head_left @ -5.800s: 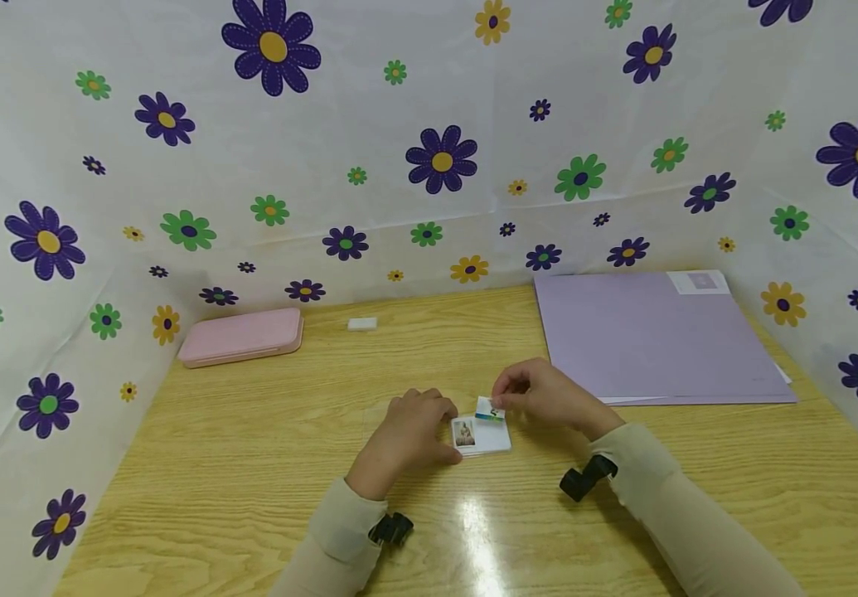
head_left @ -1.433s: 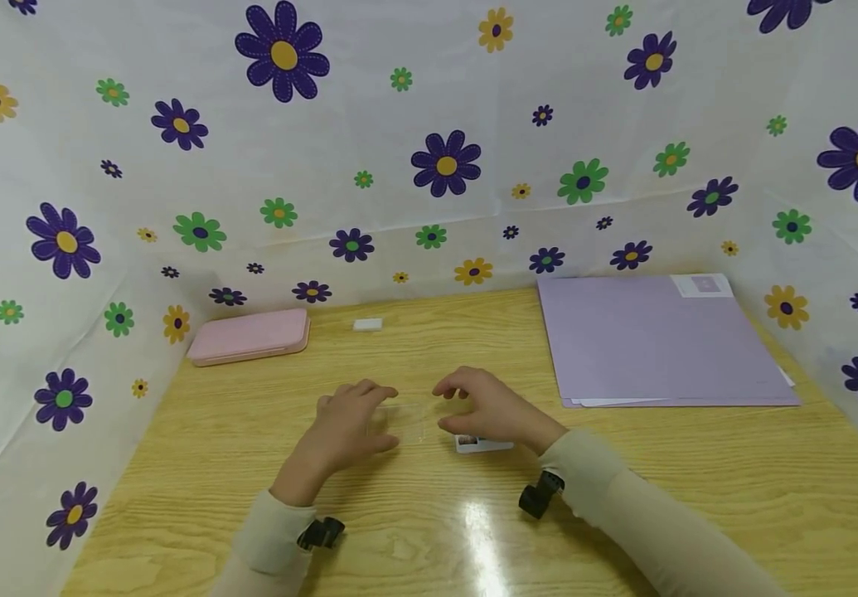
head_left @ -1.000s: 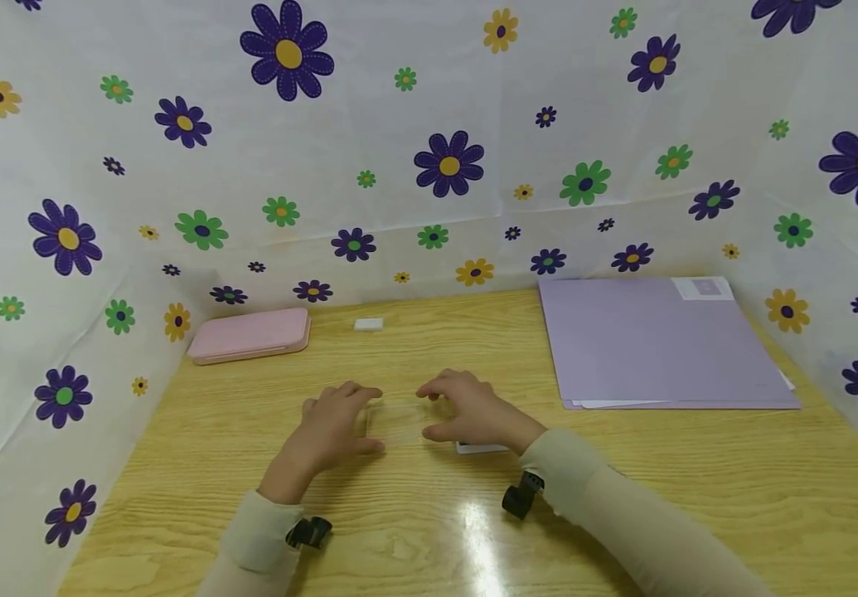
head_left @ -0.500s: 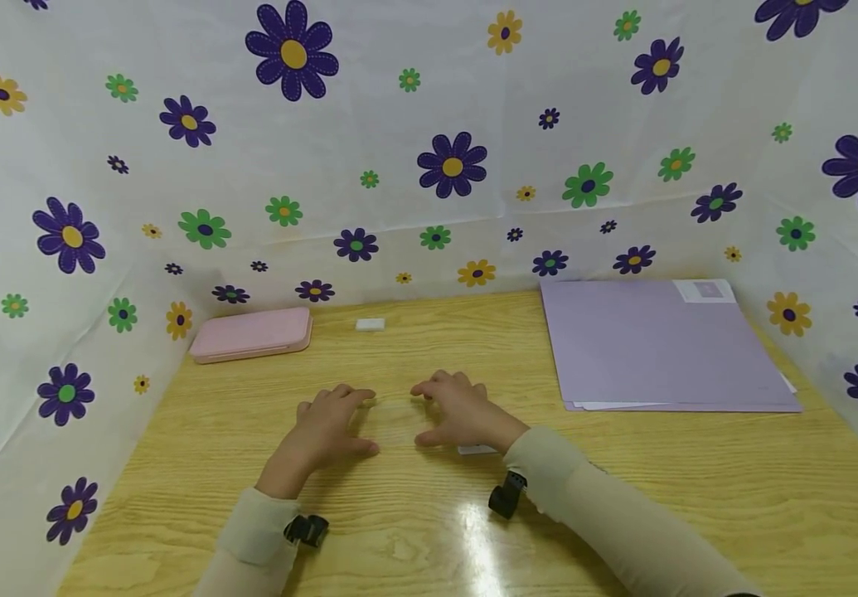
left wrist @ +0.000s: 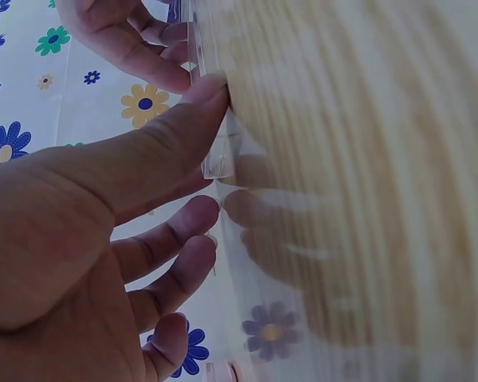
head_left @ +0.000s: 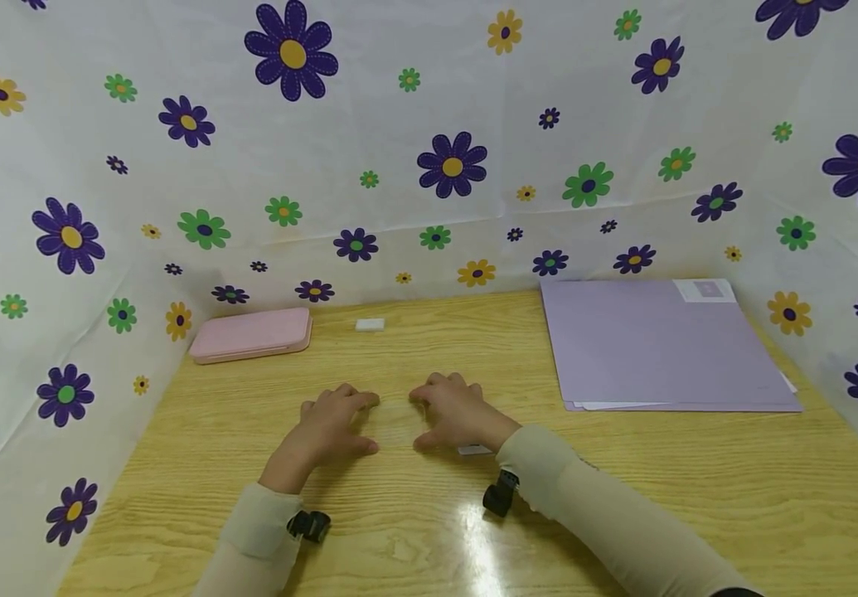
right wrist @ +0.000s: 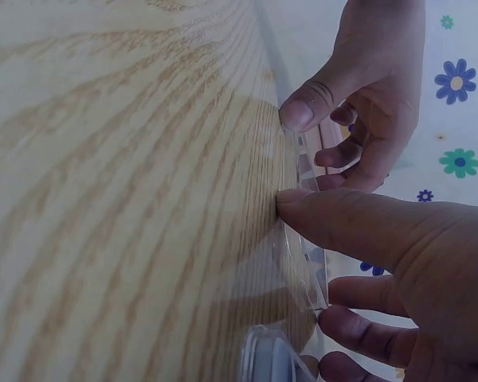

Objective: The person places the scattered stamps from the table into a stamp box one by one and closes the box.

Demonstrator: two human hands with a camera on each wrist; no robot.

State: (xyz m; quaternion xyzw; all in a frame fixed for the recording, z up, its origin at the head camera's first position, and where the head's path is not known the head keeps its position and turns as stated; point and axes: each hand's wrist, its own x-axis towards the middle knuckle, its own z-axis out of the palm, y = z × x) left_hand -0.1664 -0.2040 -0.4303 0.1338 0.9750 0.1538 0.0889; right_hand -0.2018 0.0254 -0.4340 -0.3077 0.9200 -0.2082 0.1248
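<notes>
A shallow clear plastic case (head_left: 399, 424) lies flat on the table between my hands, its outline faint in the head view. My left hand (head_left: 324, 429) holds its left end, thumb at the near edge and fingers at the far edge. At the right end my right hand (head_left: 458, 414) grips it likewise. The left wrist view shows the clear wall of the case (left wrist: 217, 155) by the left thumb. Under my right wrist sits a white item (head_left: 476, 450), mostly hidden; the right wrist view shows a white piece in a clear shell (right wrist: 271, 358).
A pink zip case (head_left: 251, 335) lies at the back left, with a small white block (head_left: 370, 324) to its right. Purple folders (head_left: 660, 348) with paper sheets cover the back right. A flower-printed cloth (head_left: 369, 124) walls the table's back and sides.
Earlier my right hand held a small printed card over the white item, my left beside it. Both hands moved left to the clear case and closed in on it; the last half second shows little movement.
</notes>
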